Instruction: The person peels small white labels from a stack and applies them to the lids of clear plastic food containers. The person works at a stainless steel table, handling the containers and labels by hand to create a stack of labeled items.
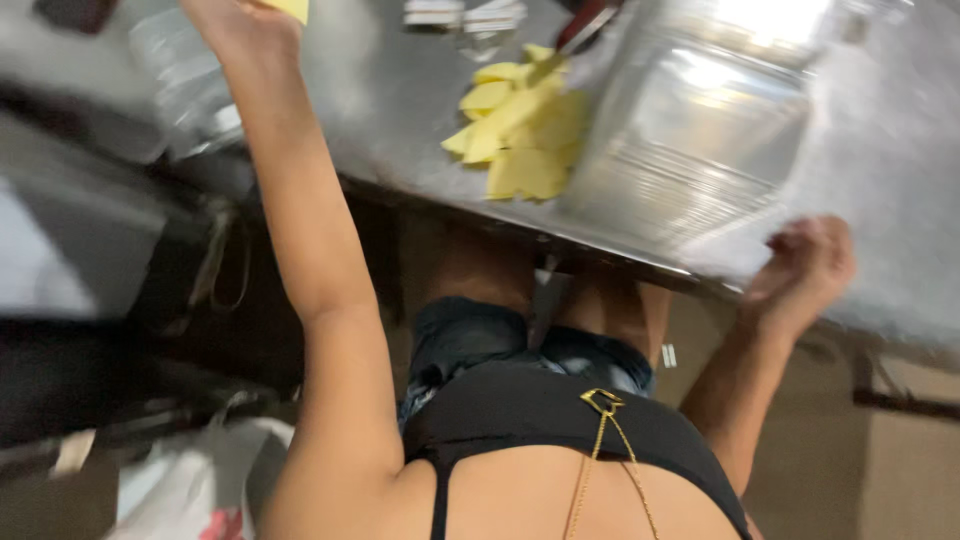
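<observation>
Yellow slice (292, 8) is being held at the top edge by the left hand (240, 25), the grip partly cut off. Right hand (805, 265) is being closed on the near corner of a steel tray (700, 130). Between both, nearer the tray's left side, cut slices (520, 130) are being piled on the metal table (400, 100); long axes unclear through blur.

So the cut fruit pieces (520, 130) sit in a pile on the bench (400, 110), close to its near edge. The metal tray (690, 130) is right beside them on the right, touching the pile. The right hand (805, 265) is at the tray's near corner, and the left hand (245, 25) is up over the bench's left part, next to a plastic container (185, 80).
</observation>
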